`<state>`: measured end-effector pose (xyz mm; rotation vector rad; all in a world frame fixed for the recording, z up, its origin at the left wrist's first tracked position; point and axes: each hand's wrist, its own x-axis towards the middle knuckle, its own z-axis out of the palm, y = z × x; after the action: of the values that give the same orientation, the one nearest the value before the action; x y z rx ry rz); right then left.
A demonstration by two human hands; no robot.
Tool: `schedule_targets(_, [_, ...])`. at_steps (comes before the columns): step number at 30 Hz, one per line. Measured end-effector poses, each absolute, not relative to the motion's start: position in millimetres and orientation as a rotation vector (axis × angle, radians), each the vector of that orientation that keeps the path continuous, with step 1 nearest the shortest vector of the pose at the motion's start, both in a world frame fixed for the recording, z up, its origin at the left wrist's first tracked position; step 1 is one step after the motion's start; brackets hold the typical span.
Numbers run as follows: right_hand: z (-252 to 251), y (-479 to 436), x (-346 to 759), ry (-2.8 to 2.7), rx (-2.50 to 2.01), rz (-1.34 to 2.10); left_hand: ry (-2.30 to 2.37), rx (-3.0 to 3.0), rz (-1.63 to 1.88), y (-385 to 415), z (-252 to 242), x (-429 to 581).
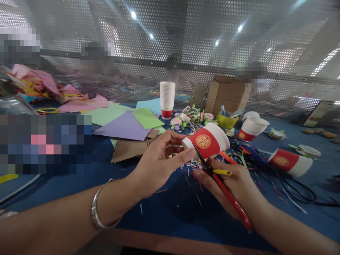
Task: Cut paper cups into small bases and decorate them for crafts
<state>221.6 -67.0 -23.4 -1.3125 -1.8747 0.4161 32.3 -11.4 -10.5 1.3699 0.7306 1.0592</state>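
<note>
My left hand [166, 159] is closed around the base end of a red and white paper cup [209, 141], which lies tilted on its side in the air with a gold emblem on its red band. In my right hand [231, 180] are scissors [231, 202] with a long red handle. Their dark blades reach the cup's edge near my left thumb. A short yellow tube-like piece [222, 172] sticks out beside the scissors; whether it belongs to them I cannot tell. Some of my right fingers are hidden behind the tool and cup.
Behind stand a tall stack of paper cups [167, 99] and an open cardboard box [225, 94]. Coloured paper sheets [124, 125] lie left. To the right are more cups [252, 128], a cup on its side [289, 162] and black cable [297, 193]. Paper scraps litter the blue table.
</note>
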Motion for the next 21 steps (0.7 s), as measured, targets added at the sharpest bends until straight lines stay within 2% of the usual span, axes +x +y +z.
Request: schedule_targets(21, [-21.3,-66.2,219.4,-1.865,-1.36,0.483,0.722,1.423,1.207,-13.7,-8.8,33.2])
